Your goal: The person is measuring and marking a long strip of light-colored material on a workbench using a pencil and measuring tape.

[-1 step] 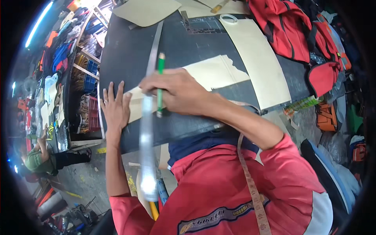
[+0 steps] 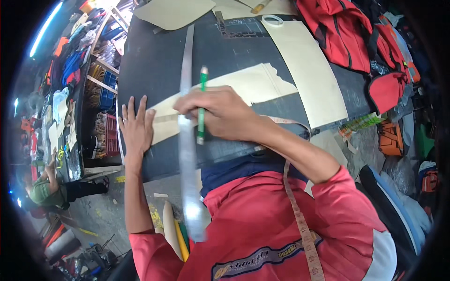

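Note:
A long metal ruler point(image 2: 186, 61) is gripped in my right hand point(image 2: 220, 112). It runs from the far part of the dark table point(image 2: 150, 61) across a cream paper piece point(image 2: 251, 86), and its blurred near end sticks out past the table edge. The same hand keeps a green pencil point(image 2: 201, 124) upright between its fingers. My left hand point(image 2: 137, 131) lies flat with spread fingers on the paper's left end. A tape measure point(image 2: 300, 220) hangs down my front, and part of it lies on the table beside my right forearm.
A longer cream sheet point(image 2: 311, 77) lies to the right with a white ring-shaped roll point(image 2: 272, 20) on its far end. Beyond are a metal square point(image 2: 241, 36), more cream sheets point(image 2: 173, 13) and a red bag point(image 2: 340, 40). Crates point(image 2: 108, 136) and another person point(image 2: 49, 191) are at left.
My right hand has shifted a little to the right with the ruler and pencil. The ruler's near end has swung right too. My left hand has hardly moved.

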The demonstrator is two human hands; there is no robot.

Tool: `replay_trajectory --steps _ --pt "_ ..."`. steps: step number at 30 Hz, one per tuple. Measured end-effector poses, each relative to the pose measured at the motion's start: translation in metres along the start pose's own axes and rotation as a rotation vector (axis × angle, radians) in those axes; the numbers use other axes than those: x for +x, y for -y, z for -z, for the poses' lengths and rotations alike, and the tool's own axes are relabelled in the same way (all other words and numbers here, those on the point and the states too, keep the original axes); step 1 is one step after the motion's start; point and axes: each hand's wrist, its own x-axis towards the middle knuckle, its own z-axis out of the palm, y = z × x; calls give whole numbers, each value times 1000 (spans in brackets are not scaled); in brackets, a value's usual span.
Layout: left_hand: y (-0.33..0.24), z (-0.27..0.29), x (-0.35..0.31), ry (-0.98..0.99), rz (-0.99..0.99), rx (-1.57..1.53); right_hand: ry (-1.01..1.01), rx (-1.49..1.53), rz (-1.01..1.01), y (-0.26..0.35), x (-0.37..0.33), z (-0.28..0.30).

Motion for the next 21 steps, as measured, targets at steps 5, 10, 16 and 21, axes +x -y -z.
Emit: replay_trajectory --steps 5,10,16,21 --pt "13 16 -9 -61 -50 -123 -152 687 -412 17 -100 38" --pt "15 36 -20 -9 -1 -187 -297 361 -759 22 -169 68" --pt "41 45 -27 36 11 -244 -265 -301 -851 40 -195 66" --pt "43 44 -26 137 169 -443 -266 -429 -752 34 -201 65"
